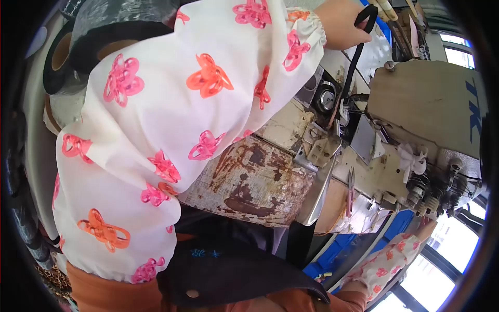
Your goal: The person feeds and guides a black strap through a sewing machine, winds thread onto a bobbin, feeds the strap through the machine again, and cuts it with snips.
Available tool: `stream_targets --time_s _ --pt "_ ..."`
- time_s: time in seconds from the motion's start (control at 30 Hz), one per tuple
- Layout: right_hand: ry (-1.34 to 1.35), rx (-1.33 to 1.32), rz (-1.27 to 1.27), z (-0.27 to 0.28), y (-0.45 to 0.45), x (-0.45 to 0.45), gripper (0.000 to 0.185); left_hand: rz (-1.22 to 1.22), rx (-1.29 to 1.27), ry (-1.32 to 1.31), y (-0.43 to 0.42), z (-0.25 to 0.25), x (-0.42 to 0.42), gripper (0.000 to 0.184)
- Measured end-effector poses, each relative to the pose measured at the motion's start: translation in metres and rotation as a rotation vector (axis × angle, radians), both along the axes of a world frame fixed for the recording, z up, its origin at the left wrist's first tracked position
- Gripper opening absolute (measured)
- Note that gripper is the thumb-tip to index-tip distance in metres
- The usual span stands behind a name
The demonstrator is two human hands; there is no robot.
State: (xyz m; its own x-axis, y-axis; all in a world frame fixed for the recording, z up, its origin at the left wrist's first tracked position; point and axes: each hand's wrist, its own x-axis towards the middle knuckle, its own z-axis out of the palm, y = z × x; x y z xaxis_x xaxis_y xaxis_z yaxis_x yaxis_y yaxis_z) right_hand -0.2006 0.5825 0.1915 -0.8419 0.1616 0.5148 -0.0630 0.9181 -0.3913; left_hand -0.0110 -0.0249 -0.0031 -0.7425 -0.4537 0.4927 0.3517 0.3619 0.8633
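My left hand reaches to the top of the view, fingers closed around a looped black fabric strap. The strap runs down to the needle area of a sewing machine. A long shiny metal strip guide leads away from that area toward me, with a wide black band below its end. At the far right, my right hand is partly in view beside the machine's tension knobs; its fingers are mostly hidden, and whether they touch anything does not show.
A worn, stained machine bed lies between my arms. Small scissors rest right of the guide. Large black rolls, partly in clear plastic, stand at upper left. A white cloth scrap hangs at the machine head.
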Motion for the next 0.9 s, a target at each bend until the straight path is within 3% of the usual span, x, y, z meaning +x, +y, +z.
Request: stream_targets --time_s 0.1,0.13,0.17,0.2,0.23,0.27,0.3,0.37,0.47,0.9 --pt "0.479 -0.005 0.226 -0.030 -0.098 0.096 0.038 0.111 0.241 0.075 0.022 0.007 0.033 0.021" --pt "0.509 -0.025 0.287 -0.039 -0.138 0.135 0.036 0.183 0.057 -0.079 0.022 0.014 0.048 0.021" --pt "0.544 -0.051 0.344 -0.048 -0.164 0.165 0.034 0.085 0.190 -0.001 0.028 0.017 0.067 0.022" --pt "0.592 -0.028 0.472 -0.065 -0.164 0.183 0.030 0.027 0.145 -0.112 0.034 0.026 0.089 0.018" --pt "0.535 0.077 0.679 -0.080 -0.169 0.207 0.026 -0.038 0.020 -0.213 0.037 0.038 0.113 0.016" --pt "0.311 -0.010 1.091 -0.090 -0.192 0.232 0.026 -0.068 -0.086 -0.240 0.040 0.042 0.132 0.013" --pt "0.189 0.079 1.240 -0.102 -0.212 0.246 0.035 -0.115 -0.311 -0.055 0.041 0.024 0.139 0.015" --pt "-0.256 0.137 1.307 -0.113 -0.252 0.274 0.048 -0.178 -0.727 0.034 0.045 0.020 0.162 0.018" --pt "-0.420 0.002 1.425 -0.129 -0.282 0.288 0.050 -0.277 -0.879 0.052 0.057 0.027 0.171 0.016" --pt "-0.579 -0.156 1.465 -0.132 -0.296 0.296 0.037 -0.342 -0.963 -0.021 0.063 0.028 0.178 0.017"
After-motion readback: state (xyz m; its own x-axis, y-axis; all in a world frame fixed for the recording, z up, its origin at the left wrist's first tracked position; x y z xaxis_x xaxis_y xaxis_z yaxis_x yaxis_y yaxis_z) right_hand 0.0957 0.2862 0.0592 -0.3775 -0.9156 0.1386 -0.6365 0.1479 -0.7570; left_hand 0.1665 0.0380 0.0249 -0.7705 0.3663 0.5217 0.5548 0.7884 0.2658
